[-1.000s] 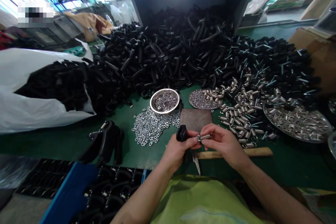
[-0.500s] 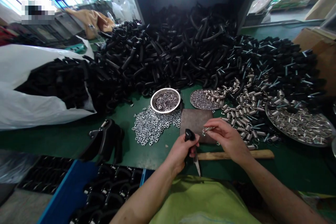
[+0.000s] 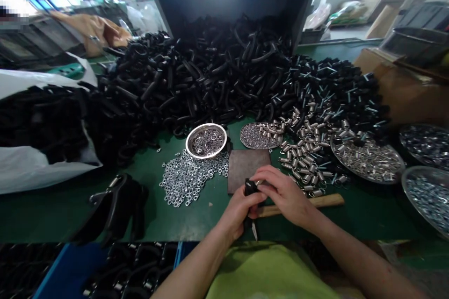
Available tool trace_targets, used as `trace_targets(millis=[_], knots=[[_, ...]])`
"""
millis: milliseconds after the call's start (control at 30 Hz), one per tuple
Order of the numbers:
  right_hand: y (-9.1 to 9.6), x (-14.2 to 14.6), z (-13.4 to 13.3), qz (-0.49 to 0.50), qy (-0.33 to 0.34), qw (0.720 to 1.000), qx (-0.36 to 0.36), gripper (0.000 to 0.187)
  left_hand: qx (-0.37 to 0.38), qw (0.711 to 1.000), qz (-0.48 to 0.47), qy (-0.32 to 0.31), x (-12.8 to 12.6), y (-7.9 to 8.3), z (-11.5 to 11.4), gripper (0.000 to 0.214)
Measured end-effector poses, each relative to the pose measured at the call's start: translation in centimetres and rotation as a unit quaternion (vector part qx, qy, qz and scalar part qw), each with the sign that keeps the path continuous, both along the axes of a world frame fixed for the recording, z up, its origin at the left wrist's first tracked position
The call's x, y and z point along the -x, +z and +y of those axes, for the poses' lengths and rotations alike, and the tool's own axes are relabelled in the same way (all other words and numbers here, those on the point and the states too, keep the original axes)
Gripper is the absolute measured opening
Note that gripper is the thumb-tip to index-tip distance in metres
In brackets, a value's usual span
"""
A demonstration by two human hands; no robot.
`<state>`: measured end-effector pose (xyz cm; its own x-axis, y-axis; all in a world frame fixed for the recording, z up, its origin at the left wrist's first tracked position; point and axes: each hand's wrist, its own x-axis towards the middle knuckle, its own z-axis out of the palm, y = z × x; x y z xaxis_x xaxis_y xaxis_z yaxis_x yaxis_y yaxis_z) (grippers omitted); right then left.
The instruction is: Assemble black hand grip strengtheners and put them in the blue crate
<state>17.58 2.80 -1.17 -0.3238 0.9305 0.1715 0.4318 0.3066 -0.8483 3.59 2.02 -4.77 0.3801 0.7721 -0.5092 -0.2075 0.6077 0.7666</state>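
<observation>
My left hand gripped a black handle upright, fingers closed around it, while my right hand pinched its top end. Just beyond my fingers lay a brown plate, with loose washers to their left on the table.

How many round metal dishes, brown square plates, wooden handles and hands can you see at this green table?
Round metal dishes: 5
Brown square plate: 1
Wooden handle: 1
Hands: 2, the left hand gripping a black part, and the right hand
Total: 9
</observation>
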Motion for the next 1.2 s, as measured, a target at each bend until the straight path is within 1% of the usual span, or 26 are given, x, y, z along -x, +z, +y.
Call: trace_targets(millis=[100, 167, 200, 233, 267, 300, 333, 367, 433, 500, 567, 667, 767, 800, 833, 867, 900, 933, 967, 1000, 1033, 1067, 1133, 1200], knots=[[-0.9, -0.4, 0.3, 0.032, -0.020, 0.998, 0.048, 0.021, -0.040, 0.994, 0.072, -0.066, 0.4, 0.5, -0.1, 0.033], [-1.8, -1.4, 1.3, 0.036, 0.006, 0.995, 0.098, 0.023, -0.048, 0.991, 0.073, -0.105, 0.9, 0.6, -0.3, 0.035], [-2.3, -2.1, 2.1, 0.003, 0.005, 0.994, 0.113, 0.024, -0.043, 0.990, 0.056, -0.124, 1.1, 0.6, -0.5, 0.036], [-2.7, -3.0, 3.2, -0.055, -0.016, 0.992, 0.116, 0.024, -0.032, 0.989, 0.030, -0.142, 1.3, 0.5, -0.7, 0.037], [-3.0, -4.0, 4.4, -0.126, -0.053, 0.985, 0.108, 0.025, -0.019, 0.988, 0.002, -0.154, 1.5, 0.4, -0.9, 0.037], [-3.3, -5.1, 5.7, -0.219, -0.130, 0.964, 0.082, 0.025, -0.007, 0.987, -0.020, -0.159, 1.7, 0.2, -1.1, 0.038], [-3.5, -6.3, 7.2, -0.261, -0.185, 0.945, 0.067, 0.027, 0.001, 0.987, -0.035, -0.155, 1.8, 0.1, -1.3, 0.038], [-3.7, -7.3, 8.5, -0.287, -0.221, 0.930, 0.059, 0.029, 0.005, 0.989, -0.043, -0.144, 1.8, 0.0, -1.4, 0.038], [-4.2, -9.0, 10.9, -0.329, -0.266, 0.904, 0.061, 0.029, 0.009, 0.992, -0.045, -0.117, 1.8, 0.0, -1.6, 0.036], [-4.7, -10.0, 12.6, -0.363, -0.285, 0.884, 0.075, 0.026, 0.002, 0.994, -0.031, -0.100, 1.7, 0.2, -1.5, 0.034], [-5.2, -10.3, 13.6, -0.388, -0.293, 0.869, 0.089, 0.022, -0.019, 0.997, 0.002, -0.076, 1.6, 0.4, -1.2, 0.033], [-5.4, -10.3, 14.2, -0.402, -0.298, 0.861, 0.095, 0.021, -0.048, 0.998, 0.041, -0.029, 1.5, 0.6, -0.5, 0.035], [-4.9, -9.9, 13.5, -0.399, -0.293, 0.866, 0.074, 0.022, -0.027, 0.999, 0.036, -0.012, 1.6, 0.4, 0.1, 0.040], [-4.5, -9.5, 12.9, -0.392, -0.289, 0.872, 0.058, 0.022, -0.016, 0.999, 0.032, -0.006, 1.7, 0.2, 0.3, 0.042], [-4.1, -9.1, 12.0, -0.364, -0.281, 0.887, 0.040, 0.021, -0.003, 1.000, 0.026, 0.000, 1.7, 0.1, 0.5, 0.044], [-3.7, -8.4, 10.9, -0.311, -0.263, 0.913, 0.026, 0.020, 0.010, 1.000, 0.017, 0.007, 1.7, 0.1, 0.6, 0.047], [-3.3, -7.6, 9.6, -0.234, -0.232, 0.944, 0.018, 0.019, 0.025, 1.000, 0.003, 0.011, 1.7, 0.0, 0.8, 0.049], [-2.8, -6.7, 8.1, -0.132, -0.189, 0.973, 0.023, 0.018, 0.039, 0.999, -0.015, 0.013, 1.7, 0.0, 0.9, 0.052], [-2.4, -5.6, 6.5, -0.030, -0.131, 0.990, 0.039, 0.018, 0.053, 0.998, -0.033, 0.012, 1.6, 0.0, 1.0, 0.054], [-2.1, -4.4, 5.0, 0.035, -0.072, 0.995, 0.065, 0.017, 0.064, 0.997, -0.048, 0.011, 1.5, 0.1, 1.2, 0.055], [-1.8, -3.3, 3.5, 0.059, -0.036, 0.994, 0.084, 0.017, 0.071, 0.996, -0.060, 0.009, 1.3, 0.2, 1.3, 0.056], [-1.6, -2.1, 2.3, 0.054, -0.016, 0.994, 0.088, 0.016, 0.073, 0.995, -0.069, 0.005, 1.1, 0.3, 1.3, 0.056], [-1.5, -0.3, 0.7, 0.000, -0.041, 0.997, 0.064, 0.013, 0.071, 0.995, -0.075, -0.002, 0.7, 0.5, 1.3, 0.056], [-1.7, 0.9, 0.2, -0.059, -0.073, 0.994, 0.048, 0.010, 0.066, 0.996, -0.067, -0.009, 0.3, 0.5, 1.1, 0.056]])
